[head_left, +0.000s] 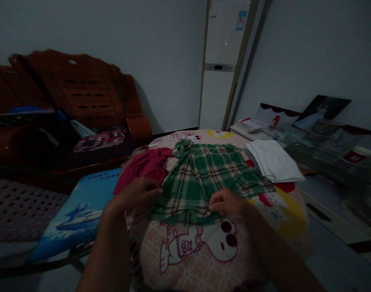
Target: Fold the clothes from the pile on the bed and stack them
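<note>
A green plaid garment [203, 174] lies spread flat on a pink cartoon-print cloth [197, 255] covering a table. My left hand [136, 194] pinches the garment's near left edge, fingers closed on the fabric. My right hand [226, 201] pinches the near hem at the middle right, fingers also closed. A crumpled dark red garment [145, 166] lies just left of the plaid one, beside my left hand.
A folded white cloth [275, 160] sits at the table's right. Papers and a glass-topped surface [325, 146] lie beyond it. A wooden bench [82, 97] with clutter stands left, a blue cushion [78, 211] below it. A tall white appliance [222, 65] stands behind.
</note>
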### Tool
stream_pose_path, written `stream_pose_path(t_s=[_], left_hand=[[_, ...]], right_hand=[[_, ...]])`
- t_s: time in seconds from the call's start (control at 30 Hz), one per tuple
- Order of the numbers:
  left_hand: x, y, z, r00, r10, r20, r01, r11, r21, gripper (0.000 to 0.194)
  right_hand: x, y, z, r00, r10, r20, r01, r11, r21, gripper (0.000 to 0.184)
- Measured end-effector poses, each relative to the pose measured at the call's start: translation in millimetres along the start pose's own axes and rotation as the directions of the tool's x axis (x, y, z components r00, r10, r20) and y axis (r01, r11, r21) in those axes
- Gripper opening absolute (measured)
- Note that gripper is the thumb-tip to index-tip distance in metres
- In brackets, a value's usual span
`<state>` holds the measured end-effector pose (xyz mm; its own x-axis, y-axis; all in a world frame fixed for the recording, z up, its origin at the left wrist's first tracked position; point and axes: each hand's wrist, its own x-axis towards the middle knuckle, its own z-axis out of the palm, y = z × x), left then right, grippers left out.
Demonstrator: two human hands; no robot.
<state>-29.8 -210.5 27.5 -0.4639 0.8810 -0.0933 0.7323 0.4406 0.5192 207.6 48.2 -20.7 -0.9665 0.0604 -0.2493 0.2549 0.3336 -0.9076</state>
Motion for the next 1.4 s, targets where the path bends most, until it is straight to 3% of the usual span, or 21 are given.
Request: stream_pose_path(t_s=[0.1, 0.2, 0.33, 0.43, 0.6, 0.73, 0.87, 1.0, 1.2, 1.33, 1.4], left_hand=[[34, 17, -15.6, 0.983, 0.069, -0.169, -0.035, 0.980, 0.194, 0.039], [83, 25, -17.4, 0.975, 0.010, -0.221, 0.053, 0.959, 0.278, 0.035], [142, 22, 2.3, 0.929, -0.223, -0.296, 0.318, 0.888, 0.331, 0.032], [164, 16, 20.0, 0.894, -0.313, -0.322, 0.412, 0.857, 0.311, 0.037], [170, 8, 40.5, 0.893, -0.295, -0.339, 0.390, 0.884, 0.257, 0.039], [168, 3, 43.2, 0.877, -0.295, -0.380, 0.405, 0.879, 0.252, 0.037], [160, -5, 29.4, 0.820, -0.323, -0.473, 0.472, 0.849, 0.237, 0.038], [151, -13, 13.1, 0.793, -0.400, -0.461, 0.546, 0.801, 0.245, 0.038], [144, -22, -6.2, 0.841, -0.401, -0.363, 0.520, 0.785, 0.337, 0.050], [138, -26, -23.8, 0.840, -0.374, -0.394, 0.521, 0.759, 0.390, 0.044], [138, -24, -28.7, 0.847, -0.317, -0.427, 0.476, 0.809, 0.344, 0.035]], right_hand=[[7, 6, -3, 0.974, -0.031, -0.223, 0.044, 0.998, 0.051, 0.029], [13, 14, -3, 0.946, 0.000, -0.323, 0.014, 0.999, 0.040, 0.028], [18, 23, -3, 0.929, 0.033, -0.368, -0.018, 0.999, 0.046, 0.026], [18, 25, -2, 0.929, 0.019, -0.369, 0.009, 0.997, 0.075, 0.024], [16, 20, 2, 0.940, -0.039, -0.338, 0.056, 0.998, 0.040, 0.022], [17, 19, 4, 0.924, -0.077, -0.375, 0.069, 0.997, -0.036, 0.014], [17, 17, 4, 0.933, -0.042, -0.358, 0.033, 0.999, -0.031, 0.009], [15, 12, 4, 0.934, -0.020, -0.357, 0.005, 0.999, -0.044, 0.009], [12, 9, 4, 0.945, 0.000, -0.328, -0.006, 1.000, -0.018, 0.011], [11, 6, 4, 0.945, 0.004, -0.328, -0.016, 0.999, -0.033, 0.010], [12, 5, 4, 0.943, -0.009, -0.333, -0.009, 0.999, -0.052, 0.010]])
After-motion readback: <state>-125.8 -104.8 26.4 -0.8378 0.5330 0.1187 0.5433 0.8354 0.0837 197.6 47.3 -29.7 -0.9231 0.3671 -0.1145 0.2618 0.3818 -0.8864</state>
